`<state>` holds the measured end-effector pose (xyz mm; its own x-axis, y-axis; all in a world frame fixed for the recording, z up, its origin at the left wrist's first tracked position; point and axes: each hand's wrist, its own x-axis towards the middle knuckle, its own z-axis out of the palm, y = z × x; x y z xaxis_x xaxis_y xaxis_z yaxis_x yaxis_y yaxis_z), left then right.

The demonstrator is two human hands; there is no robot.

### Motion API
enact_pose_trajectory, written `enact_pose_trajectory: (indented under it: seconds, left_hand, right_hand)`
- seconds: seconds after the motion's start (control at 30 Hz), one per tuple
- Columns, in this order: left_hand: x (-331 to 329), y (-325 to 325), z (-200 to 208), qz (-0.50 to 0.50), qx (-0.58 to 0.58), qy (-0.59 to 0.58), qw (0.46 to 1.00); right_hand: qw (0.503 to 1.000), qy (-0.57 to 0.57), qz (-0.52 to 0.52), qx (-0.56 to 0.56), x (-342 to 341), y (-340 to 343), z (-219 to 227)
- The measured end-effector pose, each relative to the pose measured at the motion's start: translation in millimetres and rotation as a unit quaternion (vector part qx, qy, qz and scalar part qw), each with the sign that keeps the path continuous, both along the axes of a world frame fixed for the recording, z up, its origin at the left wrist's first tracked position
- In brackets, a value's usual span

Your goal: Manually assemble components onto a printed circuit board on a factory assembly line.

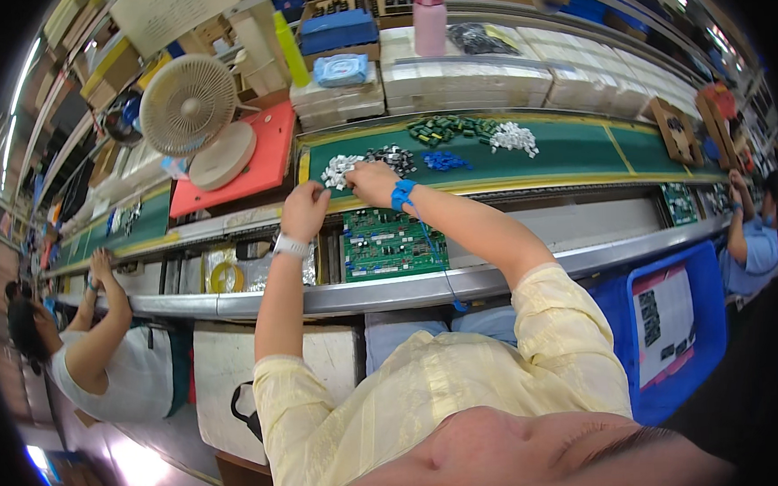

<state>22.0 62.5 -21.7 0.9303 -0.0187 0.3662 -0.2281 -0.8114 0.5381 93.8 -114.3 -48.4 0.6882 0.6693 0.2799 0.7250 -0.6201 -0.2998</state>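
My left hand, with a white band on its wrist, hovers over the work edge left of the circuit board. Its fingers are curled together; anything between them is too small to make out. My right hand reaches to a heap of small white parts on the green mat, its fingertips pinched at the heap's right edge. What they grip is hidden. A blue strap with a cord circles that wrist. Below lies a green circuit board fitted with components. Black-and-grey parts lie just beyond my right hand.
Farther right on the green mat are blue parts, green cylindrical parts and more white parts. A fan stands on a red board at left. White foam boxes line the back. Other people work on both sides.
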Motion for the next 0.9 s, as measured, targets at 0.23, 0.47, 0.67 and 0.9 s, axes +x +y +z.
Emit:
enact_pose_trajectory:
  seconds: [0.23,0.47,0.67,0.9]
  left_hand:
    - [29.2,-24.4,-15.1,0.056,0.125,-0.002,0.991]
    - [25.3,-19.5,-25.2,0.037,0.063,-0.06,0.996]
    - [16.6,-17.4,-17.5,0.017,-0.032,-0.016,0.999]
    - [17.0,-19.3,-22.1,-0.021,-0.057,-0.026,0.998]
  right_hand:
    - [0.998,-0.057,0.018,0.014,-10.5,-3.6,7.0]
    - [0.998,0.031,0.008,0.049,-9.1,-7.2,12.3]
    - [0.999,-0.012,0.014,0.039,-20.0,-17.2,24.6]
    - [0.997,0.018,0.037,0.061,-36.5,-42.6,42.3]
